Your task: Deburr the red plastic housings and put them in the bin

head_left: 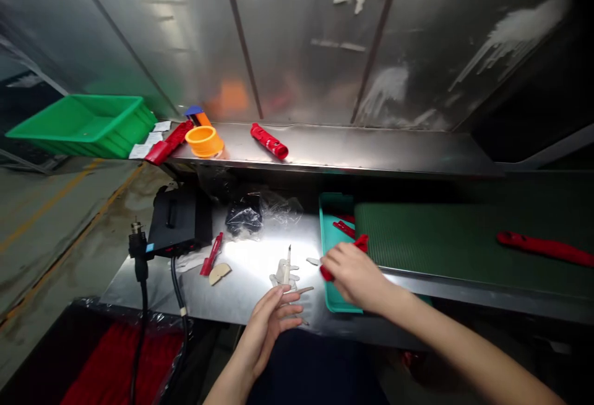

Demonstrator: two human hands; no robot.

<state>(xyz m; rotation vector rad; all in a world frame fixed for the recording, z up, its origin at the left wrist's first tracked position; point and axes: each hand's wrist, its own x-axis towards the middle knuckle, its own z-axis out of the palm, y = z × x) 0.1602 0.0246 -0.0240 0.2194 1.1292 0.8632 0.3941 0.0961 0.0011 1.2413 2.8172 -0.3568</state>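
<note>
**Your right hand (355, 275) grips a slim red plastic part (358, 244) above a teal plastic tray (328, 238)**

Your fingers wrap closed around that part, and its ends stick out on both sides of your hand. Two smaller red pieces (343, 228) lie in the far end of the tray, and a dark green ribbed mat (427, 238) lies just to its right, with a long red plastic strip (545, 248) on it.

Your left hand (271, 324) is open, fingers loosely spread, and holds nothing. It sits near the edge of the stainless steel table (245, 300), just beside a crumpled white object (281, 274) with a thin spike standing from it. Further left on the table are a red plastic piece (211, 254), a tan half-round piece (219, 274) and a black rectangular box (179, 222).
</note>
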